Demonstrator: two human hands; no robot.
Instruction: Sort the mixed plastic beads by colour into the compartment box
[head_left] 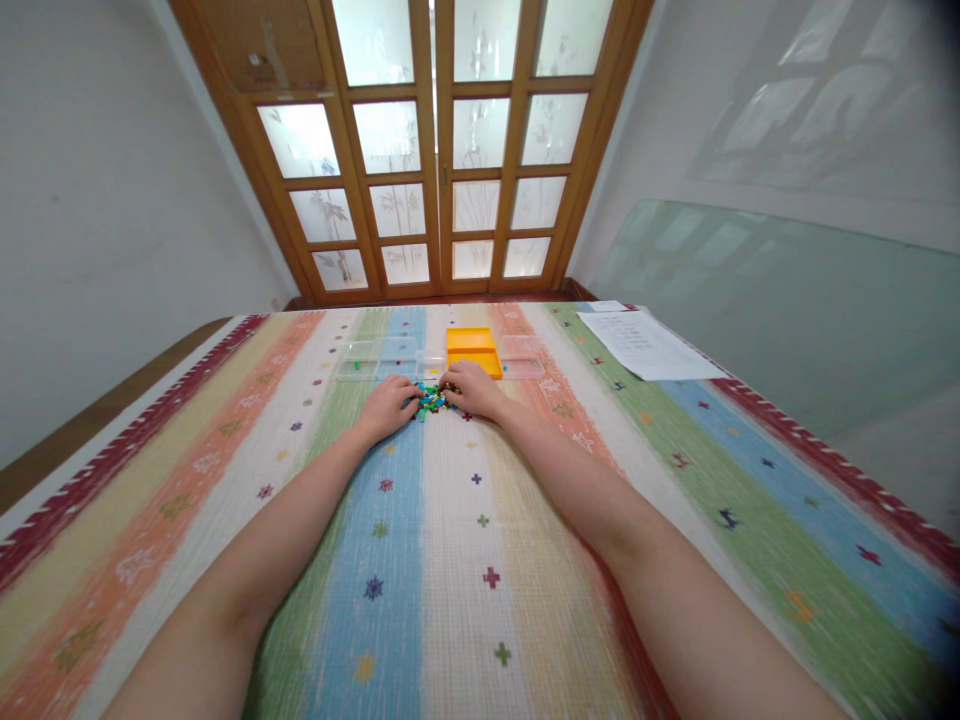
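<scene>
A small heap of colourful pieces [432, 401], green, blue, yellow and dark, lies on the tablecloth between my hands; the single pieces are too small to name. At its left edge is my left hand [388, 406], its fingers bent and slightly apart, touching the heap. My right hand [472, 388] reaches in from the right with fingers curled down onto the pieces; what its fingertips hold is hidden. Just beyond my right hand stands an open orange box [474, 340]. Clear plastic trays [390, 350] lie behind my left hand, with a small green piece in one.
Another clear tray [523, 348] is right of the orange box. Printed paper sheets [645, 345] lie at the table's far right. A striped, patterned tablecloth [450, 560] covers the table. A glass panel [787, 300] leans by the right wall, and wooden glazed doors [442, 180] stand beyond the far edge.
</scene>
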